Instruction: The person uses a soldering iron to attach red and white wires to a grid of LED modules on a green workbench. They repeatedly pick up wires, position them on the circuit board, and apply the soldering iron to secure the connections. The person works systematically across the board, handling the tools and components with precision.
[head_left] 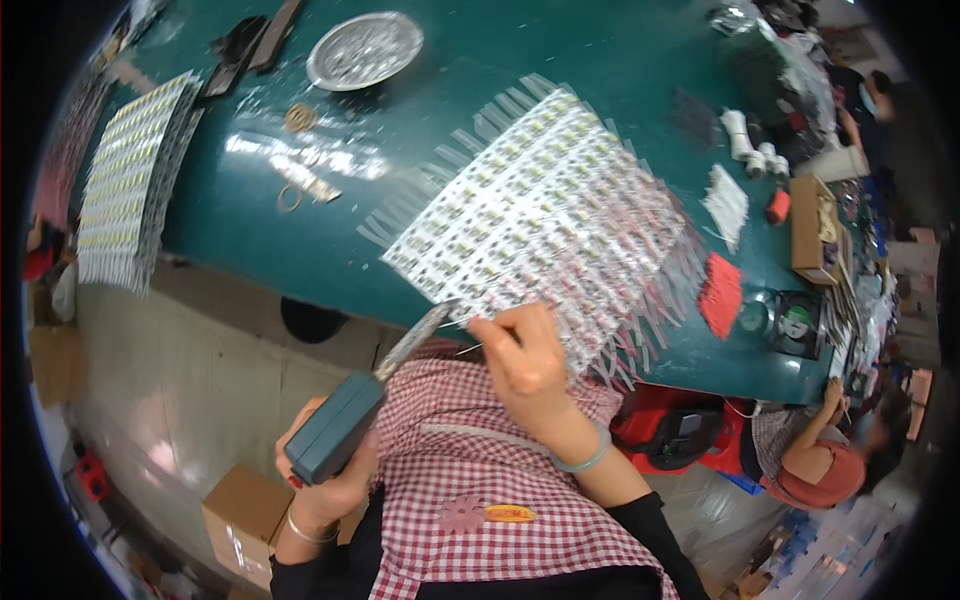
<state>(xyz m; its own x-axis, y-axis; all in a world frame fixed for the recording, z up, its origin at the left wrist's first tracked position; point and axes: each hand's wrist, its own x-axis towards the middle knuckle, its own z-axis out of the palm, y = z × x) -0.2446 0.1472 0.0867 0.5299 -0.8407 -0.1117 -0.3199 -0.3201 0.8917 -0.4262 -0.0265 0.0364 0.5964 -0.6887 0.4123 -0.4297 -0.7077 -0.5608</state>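
My left hand (335,488) is closed around a dark, boxy handheld tool (336,428) with a long metal nose. The nose points up and to the right, its tip by the near left corner of a white circuit-board panel (500,212). Rows of small parts cover the panel, and clear and reddish strips stick out along its sides. Close to that tip, my right hand (528,368) is closed in a pinch on a thin white wire (453,324). Whether the tool touches the wire or the panel, I cannot tell.
The panel lies at the near edge of a green table (380,190). Farther back are a metal bowl (366,52) and tape rings (300,118). More panels (135,185) stand at the left. Red strips (719,296) and a cardboard box (814,230) lie right, where a co-worker (815,455) sits.
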